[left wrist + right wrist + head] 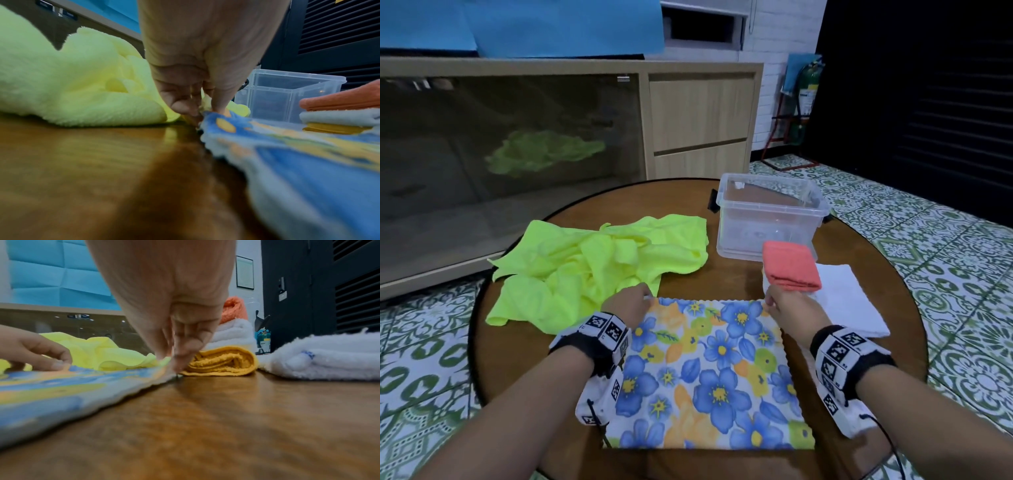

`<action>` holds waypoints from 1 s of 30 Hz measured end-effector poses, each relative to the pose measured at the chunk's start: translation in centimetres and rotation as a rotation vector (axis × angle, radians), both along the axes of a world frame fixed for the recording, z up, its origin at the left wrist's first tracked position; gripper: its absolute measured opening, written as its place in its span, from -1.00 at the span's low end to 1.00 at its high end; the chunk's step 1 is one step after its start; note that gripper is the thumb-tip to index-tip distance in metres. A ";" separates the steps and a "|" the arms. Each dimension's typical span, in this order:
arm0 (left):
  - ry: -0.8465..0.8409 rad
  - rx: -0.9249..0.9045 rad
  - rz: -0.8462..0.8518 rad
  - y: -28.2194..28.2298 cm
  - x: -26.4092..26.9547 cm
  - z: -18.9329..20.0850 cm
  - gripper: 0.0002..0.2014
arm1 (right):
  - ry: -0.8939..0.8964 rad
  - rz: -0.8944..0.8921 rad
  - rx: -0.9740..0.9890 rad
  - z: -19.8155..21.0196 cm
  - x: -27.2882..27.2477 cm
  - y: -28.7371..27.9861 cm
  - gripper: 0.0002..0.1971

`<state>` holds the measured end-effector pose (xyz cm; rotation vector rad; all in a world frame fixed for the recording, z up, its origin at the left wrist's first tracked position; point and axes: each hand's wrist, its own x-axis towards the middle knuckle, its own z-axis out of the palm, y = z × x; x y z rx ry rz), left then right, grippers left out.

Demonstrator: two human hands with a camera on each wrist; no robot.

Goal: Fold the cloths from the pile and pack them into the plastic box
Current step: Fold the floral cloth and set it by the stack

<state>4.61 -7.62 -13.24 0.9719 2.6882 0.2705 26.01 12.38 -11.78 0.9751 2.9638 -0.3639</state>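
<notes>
Now pinching the far corners of the floral cloth [705, 373], left hand [628, 303] and right hand [787, 306], flat on the round table [859, 359]. Beyond: yellow-green pile [592, 263] far left, plastic box [770, 216] far right, coral folded cloth [789, 269] just in front.

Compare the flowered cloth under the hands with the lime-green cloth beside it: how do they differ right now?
The flowered cloth lies spread flat; the lime-green cloth sits crumpled in a heap. The flowered cloth is patterned with blue and yellow flowers; the lime-green cloth is one plain colour. The left hand and right hand each pinch a far corner of the flowered cloth; neither holds the lime-green cloth. Both rest on the round wooden table, outside the plastic box.
</notes>
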 end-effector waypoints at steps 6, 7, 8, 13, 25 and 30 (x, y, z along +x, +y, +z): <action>0.070 -0.132 -0.063 -0.4 -0.3 -0.5 -0.75 | -0.263 0.140 -0.084 0.5 0.3 -0.1 -0.61; 0.063 -0.153 -0.069 -0.4 -0.4 -0.2 -0.74 | -0.275 0.151 -0.110 0.8 0.3 -0.1 -0.63; 0.054 -0.187 -0.084 -0.4 -0.5 0.2 -0.75 | -0.290 0.159 -0.140 1.2 0.2 -0.1 -0.66; -0.027 -0.341 -0.167 -1.2 -0.9 2.0 -0.55 | -0.331 0.162 -0.277 2.6 0.1 -0.3 -0.66; 0.267 -0.326 -0.218 2.6 3.3 4.6 -0.66 | -0.319 0.282 -0.068 1.6 -0.9 -1.7 -0.86; -0.026 -0.122 -0.399 7.8 6.3 4.3 -0.76 | -0.515 0.369 -0.095 1.3 -0.5 -1.6 -0.55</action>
